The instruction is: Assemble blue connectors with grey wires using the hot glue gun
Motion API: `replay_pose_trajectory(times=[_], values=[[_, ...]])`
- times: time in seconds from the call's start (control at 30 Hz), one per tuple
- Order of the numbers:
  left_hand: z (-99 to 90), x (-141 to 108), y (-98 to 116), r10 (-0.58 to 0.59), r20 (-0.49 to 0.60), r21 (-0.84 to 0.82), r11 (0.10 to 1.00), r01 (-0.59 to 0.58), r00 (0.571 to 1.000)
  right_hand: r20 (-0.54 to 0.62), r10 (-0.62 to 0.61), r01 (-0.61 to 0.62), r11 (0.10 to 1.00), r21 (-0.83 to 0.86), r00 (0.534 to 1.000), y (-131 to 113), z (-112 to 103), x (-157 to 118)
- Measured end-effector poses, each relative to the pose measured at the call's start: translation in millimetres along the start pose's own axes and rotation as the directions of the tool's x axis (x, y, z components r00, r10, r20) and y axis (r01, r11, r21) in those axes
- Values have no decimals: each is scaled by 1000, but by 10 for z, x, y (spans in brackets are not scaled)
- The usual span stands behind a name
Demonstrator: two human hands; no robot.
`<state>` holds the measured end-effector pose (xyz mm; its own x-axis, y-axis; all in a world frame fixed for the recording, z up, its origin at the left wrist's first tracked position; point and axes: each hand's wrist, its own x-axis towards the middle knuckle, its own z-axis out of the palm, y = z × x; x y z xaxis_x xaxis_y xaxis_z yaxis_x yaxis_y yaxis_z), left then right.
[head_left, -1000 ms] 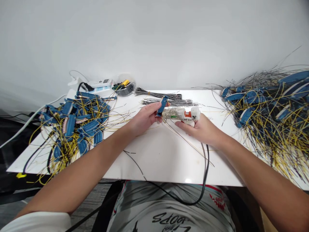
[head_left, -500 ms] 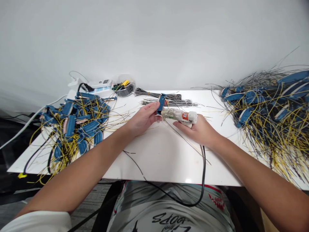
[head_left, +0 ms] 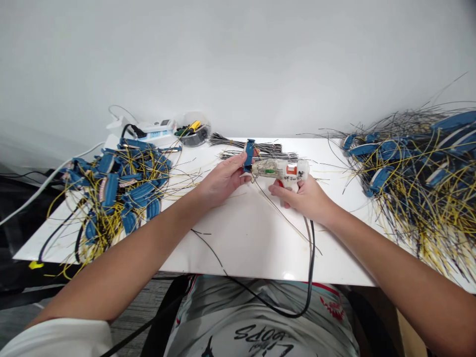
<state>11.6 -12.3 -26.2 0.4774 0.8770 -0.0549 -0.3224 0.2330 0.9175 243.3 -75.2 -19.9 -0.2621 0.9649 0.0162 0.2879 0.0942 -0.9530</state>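
On the table (head_left: 253, 253) before me, a heap of wired connectors (head_left: 115, 193) lies to my left and a second heap (head_left: 405, 168) to my right. Between them, at the back, lies a bundle of cut wires (head_left: 253, 148). Behind the left heap sit a power strip (head_left: 156, 130) and a tub of tools (head_left: 191, 130). My right hand (head_left: 301, 196) holds a glue gun (head_left: 278, 168) just beside the connector (head_left: 249, 154) in my left hand (head_left: 221, 181).

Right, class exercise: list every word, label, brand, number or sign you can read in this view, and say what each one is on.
"LOOPS": best reading, upside down and unsure, on the shirt front.
Dark handwriting on the hot glue gun: too small to read.
Red print on the shirt: too blurred to read.
Label on the power strip: too small to read.
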Motion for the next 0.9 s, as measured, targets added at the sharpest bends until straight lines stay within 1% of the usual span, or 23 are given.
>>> replay_pose_trajectory(times=[0.13,0.27,0.33,0.43,0.53,0.63,0.7,0.73,0.77,0.8,0.83,0.87,0.9], values=[[-28,13,2,-6,-23,-12,1000,6,1000,35,53,-56,996,75,998,-22,-57,7],[-28,11,22,-19,-18,-42,999,18,1000,15,79,-80,990,118,997,-40,-112,-11],[-27,10,26,-30,-9,-52,998,29,1000,-1,68,-68,991,113,998,-52,-121,-17],[-33,16,21,-37,-6,-52,998,37,999,9,27,-27,996,83,1000,-63,-113,-14],[-39,26,20,-45,-6,-57,997,45,999,5,19,-19,994,110,1000,-60,-106,-12],[-39,33,37,-53,-12,-88,995,52,999,-67,37,-28,990,137,997,-72,-132,-13],[-35,34,55,-59,-28,-120,991,56,998,-174,30,3,983,185,984,-84,-189,1],[-33,33,63,-62,-36,-137,989,56,997,-245,18,35,977,212,969,-82,-233,18],[-31,32,71,-63,-41,-155,986,56,997,-330,4,76,971,229,944,-68,-290,41],[-29,29,78,-63,-41,-169,984,56,997,-421,-13,116,968,221,907,-40,-358,71],[-28,27,82,-62,-39,-180,982,54,997,-504,-34,145,973,182,863,3,-436,105],[-28,24,84,-61,-36,-186,981,53,997,-600,-55,154,981,115,798,60,-521,141],[-29,21,83,-60,-35,-187,981,53,998,-657,-52,101,994,37,752,128,-607,176]])
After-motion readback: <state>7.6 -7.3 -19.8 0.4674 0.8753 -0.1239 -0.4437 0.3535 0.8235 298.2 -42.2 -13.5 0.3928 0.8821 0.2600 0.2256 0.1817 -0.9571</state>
